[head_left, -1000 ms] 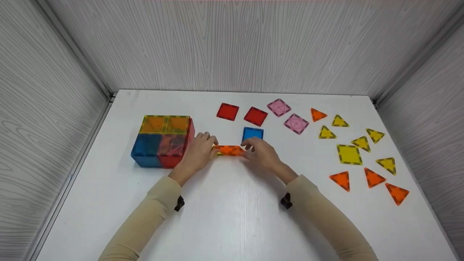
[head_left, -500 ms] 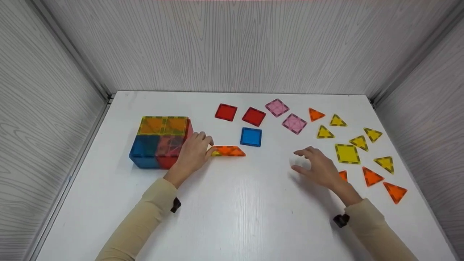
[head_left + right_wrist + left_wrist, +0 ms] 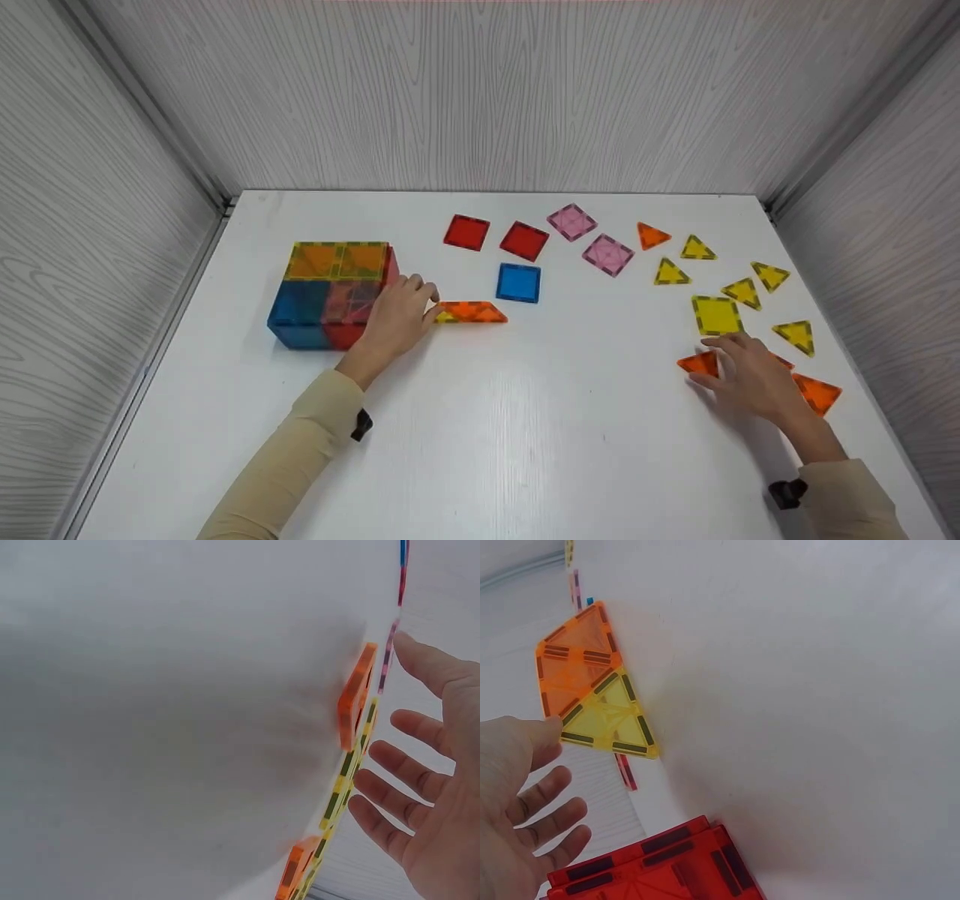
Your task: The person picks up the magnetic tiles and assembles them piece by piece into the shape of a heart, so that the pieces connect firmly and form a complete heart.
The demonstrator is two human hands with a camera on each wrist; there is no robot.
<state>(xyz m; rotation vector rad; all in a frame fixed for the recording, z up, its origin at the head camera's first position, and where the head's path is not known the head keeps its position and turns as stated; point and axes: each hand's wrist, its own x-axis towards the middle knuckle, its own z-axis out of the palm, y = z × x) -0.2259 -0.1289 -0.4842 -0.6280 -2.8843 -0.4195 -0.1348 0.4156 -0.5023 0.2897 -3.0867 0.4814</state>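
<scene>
My left hand pinches the left end of a small strip of joined triangular magnetic tiles. In the left wrist view the strip stands on edge, with a yellow triangle joined to orange ones. The thumb lies at its upper corner; the index finger is hidden there. On the right, my right hand hovers with thumb and fingers apart over a loose orange triangle tile. Its fingers partly cover that tile and another orange one behind it. The right wrist view shows the hand apart from the orange tile.
A block built of coloured magnetic tiles stands left of my left hand. Loose red, blue and pink squares lie at the back. A yellow square and several yellow triangles lie at the right.
My right hand has let go of the strip's right end and moved right to the orange triangles. The left hand stays at the strip's left end.
</scene>
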